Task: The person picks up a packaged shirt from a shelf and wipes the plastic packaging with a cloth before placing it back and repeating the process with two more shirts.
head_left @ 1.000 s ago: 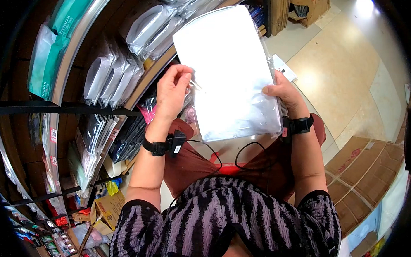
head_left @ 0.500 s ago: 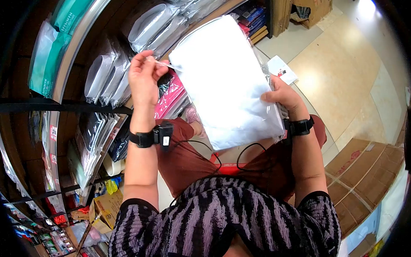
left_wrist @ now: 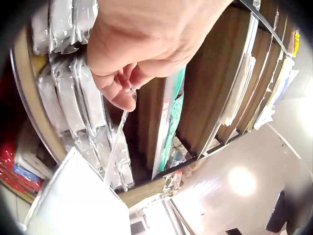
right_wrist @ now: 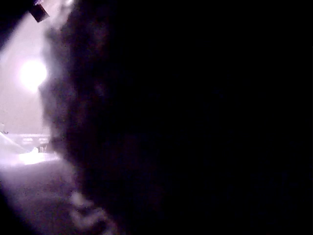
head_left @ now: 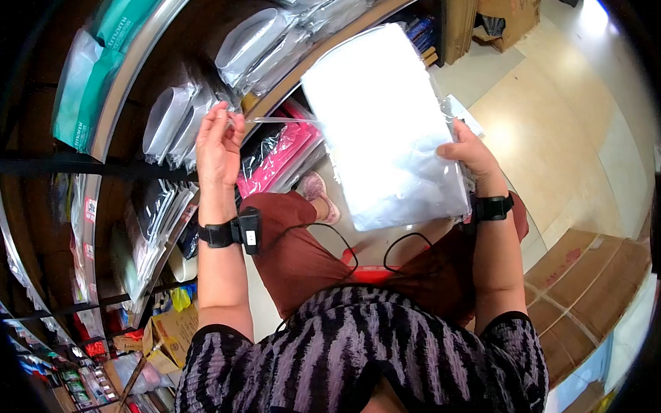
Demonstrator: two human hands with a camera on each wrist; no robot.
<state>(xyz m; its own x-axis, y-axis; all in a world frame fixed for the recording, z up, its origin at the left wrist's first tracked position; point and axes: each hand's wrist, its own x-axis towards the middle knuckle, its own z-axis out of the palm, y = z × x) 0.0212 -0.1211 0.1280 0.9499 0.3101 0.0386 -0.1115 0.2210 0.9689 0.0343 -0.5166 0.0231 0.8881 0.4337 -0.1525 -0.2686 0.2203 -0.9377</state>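
Note:
A flat white package [head_left: 384, 135] in a clear plastic sleeve is held over the lap in the head view. My right hand [head_left: 476, 155] grips its right edge, the thumb lying on the top face and the other fingers hidden beneath. Off to the left, my left hand [head_left: 219, 148] pinches the end of a thin clear strip [head_left: 284, 120] between thumb and fingertips. That strip runs taut to the package's left edge. The left wrist view shows the pinched strip [left_wrist: 115, 147] slanting down to the white package [left_wrist: 78, 205]. Darkness fills most of the right wrist view.
Shelves on the left hold rolled white packs [head_left: 170, 121] and teal packs [head_left: 94, 89]. A pink pack [head_left: 281, 157] lies low behind the package. Cardboard boxes stand at right [head_left: 590, 288] and lower left [head_left: 173, 336]. Black cables [head_left: 409, 242] loop across the lap.
My left hand has moved left from the package's edge, drawing the clear strip out longer. The package dipped slightly, then shifted right, with my right hand still gripping it.

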